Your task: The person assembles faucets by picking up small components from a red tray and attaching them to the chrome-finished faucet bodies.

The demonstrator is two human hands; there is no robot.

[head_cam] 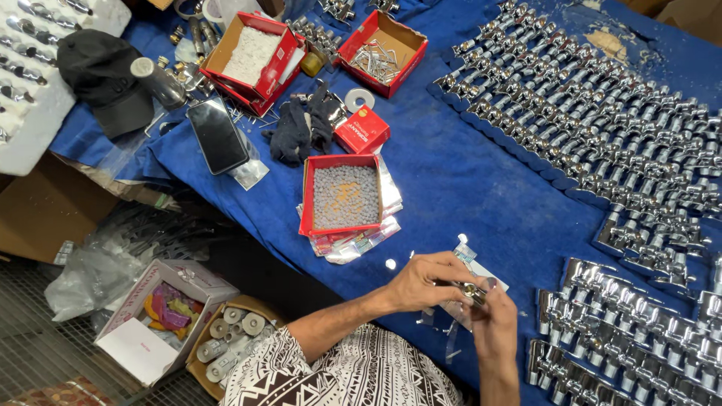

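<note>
Both hands' grip closes around the small chrome fitting between fingertips.

A red open carton of grey discs sits mid-bench, two more red cartons far, a small red packet between, a dark phone screen left.

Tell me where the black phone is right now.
In the head view, the black phone lies face up on the blue cloth at upper left, between the black cap and the dark gloves, far from both hands.
</note>
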